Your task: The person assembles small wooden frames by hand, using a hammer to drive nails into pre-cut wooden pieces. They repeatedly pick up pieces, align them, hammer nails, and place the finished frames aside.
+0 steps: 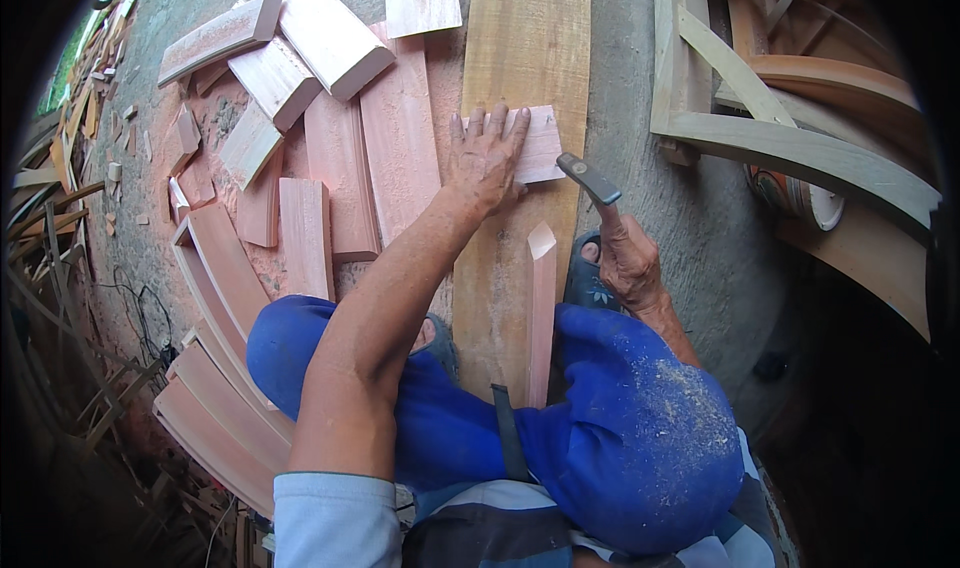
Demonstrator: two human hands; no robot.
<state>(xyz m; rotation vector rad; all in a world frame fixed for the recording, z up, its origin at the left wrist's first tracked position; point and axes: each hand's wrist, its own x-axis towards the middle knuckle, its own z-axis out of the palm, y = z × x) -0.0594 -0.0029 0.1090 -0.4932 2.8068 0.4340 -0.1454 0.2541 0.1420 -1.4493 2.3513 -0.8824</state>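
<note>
Your left hand (486,158) lies flat, seemingly steadying the pinkish block (541,146) on the plank (525,38); your right hand (632,263) grips a hammer (590,179).

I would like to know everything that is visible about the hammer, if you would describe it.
The hammer has a dark grey head that looks like metal, long and narrow, with a small lighter spot near its far end. Only a short, pale stretch of handle shows; the right hand grips and hides the rest. The head slants from upper left to lower right, beside the right end of the pale wood block. Whether they touch cannot be told.
</note>
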